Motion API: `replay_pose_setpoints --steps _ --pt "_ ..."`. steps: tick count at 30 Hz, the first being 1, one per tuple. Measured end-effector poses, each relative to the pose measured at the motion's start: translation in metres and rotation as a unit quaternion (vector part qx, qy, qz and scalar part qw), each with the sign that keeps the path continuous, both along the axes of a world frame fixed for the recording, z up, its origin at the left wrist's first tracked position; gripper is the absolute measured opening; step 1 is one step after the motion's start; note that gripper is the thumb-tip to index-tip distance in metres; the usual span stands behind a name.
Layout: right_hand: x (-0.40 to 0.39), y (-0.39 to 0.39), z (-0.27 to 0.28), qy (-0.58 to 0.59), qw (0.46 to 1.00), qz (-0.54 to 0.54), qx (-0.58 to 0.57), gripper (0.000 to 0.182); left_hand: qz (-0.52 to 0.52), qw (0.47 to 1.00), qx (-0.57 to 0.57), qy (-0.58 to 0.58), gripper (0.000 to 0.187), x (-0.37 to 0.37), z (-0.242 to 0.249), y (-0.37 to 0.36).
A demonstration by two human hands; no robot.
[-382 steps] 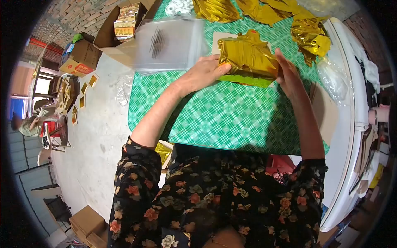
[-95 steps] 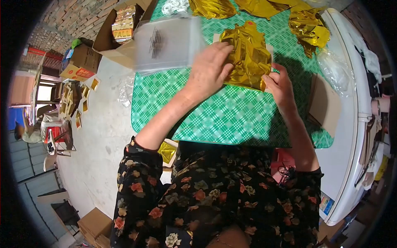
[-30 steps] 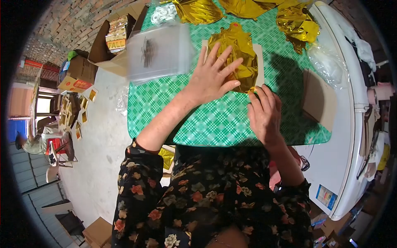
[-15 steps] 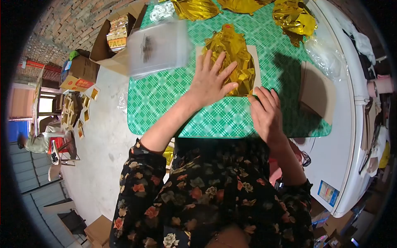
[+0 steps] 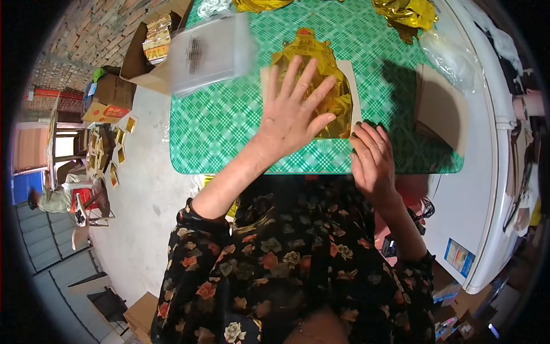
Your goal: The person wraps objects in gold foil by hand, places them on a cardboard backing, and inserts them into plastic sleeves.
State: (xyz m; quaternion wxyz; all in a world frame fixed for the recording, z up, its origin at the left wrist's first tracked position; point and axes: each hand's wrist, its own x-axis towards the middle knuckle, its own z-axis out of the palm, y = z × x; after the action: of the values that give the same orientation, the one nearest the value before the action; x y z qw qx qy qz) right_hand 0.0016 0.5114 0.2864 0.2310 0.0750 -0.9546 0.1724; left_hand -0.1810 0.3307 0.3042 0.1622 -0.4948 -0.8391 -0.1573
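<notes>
A flat gold foil balloon (image 5: 338,106), creased and shiny, lies over a pale cardboard sheet (image 5: 353,86) on the green checked tablecloth (image 5: 217,132). My left hand (image 5: 292,117) is spread palm down over the balloon's left side, fingers apart and pointing away from me. It covers much of the foil's middle and the card's left part. At the near right corner of the foil, my right hand (image 5: 373,157) has its fingers bent and close together. Its fingertips are right at the edge of foil and card, closed on the corner.
Clear plastic sleeves (image 5: 226,51) lie at the table's left edge, beside a cardboard box (image 5: 134,60). More gold foil (image 5: 409,17) and a clear bag (image 5: 450,57) are at the far right. Brown card sheets (image 5: 441,103) lie right. A person (image 5: 54,200) sits far left.
The view has shifted slightly. The foil under my left hand looks flatter and smoother, and that hand's fingers have moved a little farther forward. My right hand remains by the near right corner.
</notes>
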Motion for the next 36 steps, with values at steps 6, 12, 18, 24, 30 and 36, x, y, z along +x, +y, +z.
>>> replay_pose_setpoints --steps 6,12,18,24,30,36 --pt "-0.002 -0.015 0.001 0.000 1.000 0.004 0.031 0.047 -0.119 0.991 -0.020 -0.061 0.061 -0.009 -0.022 0.011" --pt "0.000 -0.016 -0.009 -0.011 1.000 0.003 0.021 0.042 -0.120 0.988 -0.063 -0.073 0.060 -0.009 -0.031 0.011" --pt "-0.001 -0.015 -0.009 -0.008 1.000 0.014 0.023 0.038 -0.100 0.990 -0.071 -0.070 0.060 -0.008 -0.032 0.010" --pt "-0.013 -0.021 0.009 -0.015 0.999 0.033 0.039 0.037 -0.093 0.989 -0.093 -0.072 0.062 -0.007 -0.029 0.010" --pt "-0.026 -0.034 0.003 -0.101 0.993 0.011 0.067 0.086 -0.099 0.988 -0.072 -0.094 0.059 -0.009 -0.026 0.008" --pt "-0.021 -0.035 -0.001 -0.136 0.985 0.000 0.102 0.099 -0.110 0.988 -0.016 -0.109 0.063 -0.010 -0.026 0.009"
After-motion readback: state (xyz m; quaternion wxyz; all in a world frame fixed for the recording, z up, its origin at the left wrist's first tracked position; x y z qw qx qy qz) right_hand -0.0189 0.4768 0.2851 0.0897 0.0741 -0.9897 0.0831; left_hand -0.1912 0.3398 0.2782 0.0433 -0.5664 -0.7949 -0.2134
